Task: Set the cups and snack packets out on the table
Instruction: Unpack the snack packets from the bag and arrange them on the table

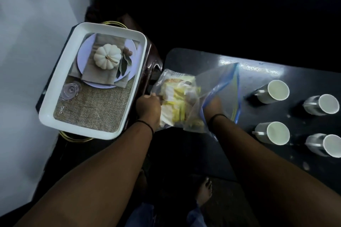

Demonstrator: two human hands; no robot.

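White cups (pixel 276 91), four; two hands (pixel 149 105) hold bag (pixel 186 97).

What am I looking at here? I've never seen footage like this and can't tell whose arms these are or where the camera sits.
There is one picture, from a camera worn on a person's head, looking down at their own bare arms. The left hand grips a clear zip-top plastic bag of yellow snack packets; the right hand reaches into its opening. Four white ceramic mugs stand on the glossy black table. At left sits a white rectangular tray with a printed pumpkin picture.
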